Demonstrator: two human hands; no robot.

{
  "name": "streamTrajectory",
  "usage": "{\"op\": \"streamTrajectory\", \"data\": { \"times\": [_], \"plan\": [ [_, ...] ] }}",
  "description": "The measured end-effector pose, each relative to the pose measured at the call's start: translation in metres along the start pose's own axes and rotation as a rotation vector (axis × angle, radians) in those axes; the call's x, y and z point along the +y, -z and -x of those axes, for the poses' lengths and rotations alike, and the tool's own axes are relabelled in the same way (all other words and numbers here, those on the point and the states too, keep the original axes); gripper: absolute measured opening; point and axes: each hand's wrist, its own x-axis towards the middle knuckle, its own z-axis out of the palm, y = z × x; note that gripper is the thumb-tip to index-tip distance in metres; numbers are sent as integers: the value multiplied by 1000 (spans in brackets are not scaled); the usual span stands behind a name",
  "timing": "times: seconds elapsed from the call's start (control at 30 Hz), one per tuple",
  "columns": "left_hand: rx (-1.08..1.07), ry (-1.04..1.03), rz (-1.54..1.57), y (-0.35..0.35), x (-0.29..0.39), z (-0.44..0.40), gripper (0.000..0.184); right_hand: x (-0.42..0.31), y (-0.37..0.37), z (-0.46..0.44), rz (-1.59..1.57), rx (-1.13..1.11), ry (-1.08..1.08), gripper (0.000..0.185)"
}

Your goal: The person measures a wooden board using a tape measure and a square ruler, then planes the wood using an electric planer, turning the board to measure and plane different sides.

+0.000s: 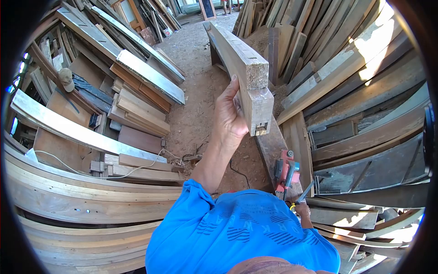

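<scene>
My left hand (228, 114) grips two wooden beams from their left side, near the close end. The upper beam (257, 75) has rough sawn end grain and small slots along its top. Against it sits the lower beam (262, 109), with a notch cut in its end. At the lower right, my right hand (302, 211) is closed beside a grey-blue bar (305, 192) and a small yellow piece; what it holds is too small to name. Just ahead of it, a red power tool (287, 172), like an electric planer, lies on a plank bench (269, 146).
Stacked boards (91, 196) fill the left side, with a white-faced board (82, 130) across them. Timber (356, 68) leans along the right. A cable (237, 171) runs over the dirt floor (194, 59). Far off, a person's legs (226, 7) show.
</scene>
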Motion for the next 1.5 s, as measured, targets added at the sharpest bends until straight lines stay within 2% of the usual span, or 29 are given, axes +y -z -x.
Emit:
{"op": "streamTrajectory", "data": {
  "times": [0.1, 0.13, 0.23, 0.3, 0.37, 0.4, 0.47, 0.57, 0.6, 0.7, 0.73, 0.77, 0.83, 0.93, 1.03, 1.07, 1.13, 1.2, 1.3, 1.37, 1.43, 1.5],
  "plan": [
    [-28, -21, 51, 23, -7, 5, 52, 15, -17, -14, 171, 27, 65, 42],
    [-46, -4, 84, 30, -12, 8, 53, 20, -20, -21, 221, -43, 57, 40],
    [48, 24, 94, 49, -21, 22, 53, 33, -29, -17, 280, -80, 161, 41],
    [29, 57, 73, 61, -19, 27, 56, 40, -45, -23, 92, -16, 95, 43],
    [25, 108, 61, 60, -20, 35, 56, 27, -23, 4, 7, -73, 164, 43],
    [45, 127, 55, 64, -21, 38, 55, 37, -39, -7, 50, -50, 101, 44],
    [66, 138, 33, 67, -14, 44, 53, 22, -25, 8, 107, -9, -20, 48],
    [80, 91, -88, 65, -9, 50, 46, 14, -19, 15, 245, 87, -26, 47],
    [86, 90, -124, 55, -8, 54, 45, 4, -8, 26, 179, 142, -86, 47],
    [220, 45, -272, 30, -10, 65, 47, 65, -78, -82, -77, -87, -55, 49],
    [242, 67, -321, 28, -11, 67, 51, 49, -48, -59, -82, -146, -93, 52],
    [261, 93, -369, 27, -12, 67, 54, 12, -7, -11, 10, -87, -244, 57],
    [318, 70, -470, 32, -17, 65, 52, -18, 31, 16, -13, -84, -372, 61],
    [371, 65, -542, 41, -24, 62, 50, -13, 27, 14, -115, -9, -432, 61],
    [339, 77, -534, 40, -24, 56, 51, -16, 10, 3, -169, 376, -434, 60],
    [310, 85, -522, 35, -24, 56, 51, -18, 14, -2, -189, 349, -385, 57],
    [248, 95, -499, 18, -22, 53, 52, -49, 40, 18, -172, 431, -211, 53],
    [194, 96, -500, 12, -14, 45, 52, -62, 57, -9, -247, 458, 234, 47],
    [159, 48, -521, -12, -2, 37, 50, -154, 147, 47, -601, 401, 761, 37],
    [129, 22, -500, -27, 7, 29, 49, -218, 206, 118, -751, 368, 941, 33],
    [37, 66, -380, -26, 20, 24, 49, -256, 236, 144, -736, 435, 1128, 33],
    [29, 50, -369, -32, 24, 24, 50, -282, 250, 157, -788, 356, 1232, 34]
  ]
}}
